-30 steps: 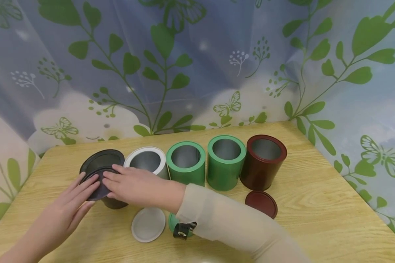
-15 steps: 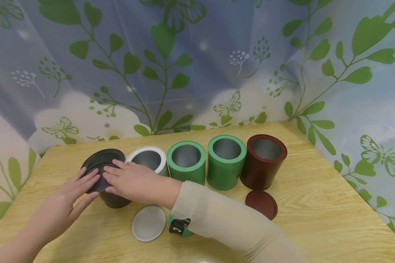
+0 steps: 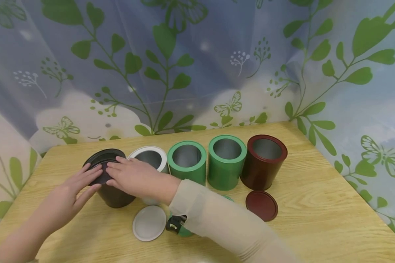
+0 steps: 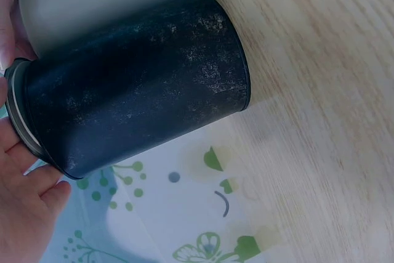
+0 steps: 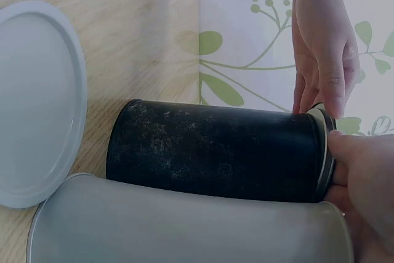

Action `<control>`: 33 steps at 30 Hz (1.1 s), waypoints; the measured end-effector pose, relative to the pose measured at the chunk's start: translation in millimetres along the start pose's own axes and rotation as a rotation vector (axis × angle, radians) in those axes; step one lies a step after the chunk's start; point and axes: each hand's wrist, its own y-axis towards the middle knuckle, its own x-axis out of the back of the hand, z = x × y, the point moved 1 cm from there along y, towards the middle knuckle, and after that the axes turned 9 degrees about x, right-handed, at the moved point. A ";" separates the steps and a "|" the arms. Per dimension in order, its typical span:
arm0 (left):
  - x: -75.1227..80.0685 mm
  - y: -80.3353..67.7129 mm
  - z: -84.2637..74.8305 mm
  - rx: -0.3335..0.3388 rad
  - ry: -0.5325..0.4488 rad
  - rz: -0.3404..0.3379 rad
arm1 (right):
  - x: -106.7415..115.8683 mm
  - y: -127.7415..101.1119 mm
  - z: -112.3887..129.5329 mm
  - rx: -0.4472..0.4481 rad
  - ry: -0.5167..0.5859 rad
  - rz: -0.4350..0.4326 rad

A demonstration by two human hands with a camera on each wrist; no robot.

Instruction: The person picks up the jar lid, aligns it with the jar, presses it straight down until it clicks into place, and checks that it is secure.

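Table of pale wood (leaf-print curtain behind)

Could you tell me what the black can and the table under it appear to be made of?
Black can: likely painted sheet metal, matte with a speckled, worn finish and a rolled bottom seam. Table: light wood or wood-look laminate, judging by its grain pattern; which one is unclear.

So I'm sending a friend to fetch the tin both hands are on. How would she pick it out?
On the wooden table, five tins stand in a row before the leaf-print curtain. It is the black tin at the row's left end, next to the white tin. It alone is black and has its lid on top; the others stand open.
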 end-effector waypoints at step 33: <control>-1.9 12.0 12.2 -0.028 0.016 0.052 | 2.7 11.6 -6.4 0.027 -0.108 0.016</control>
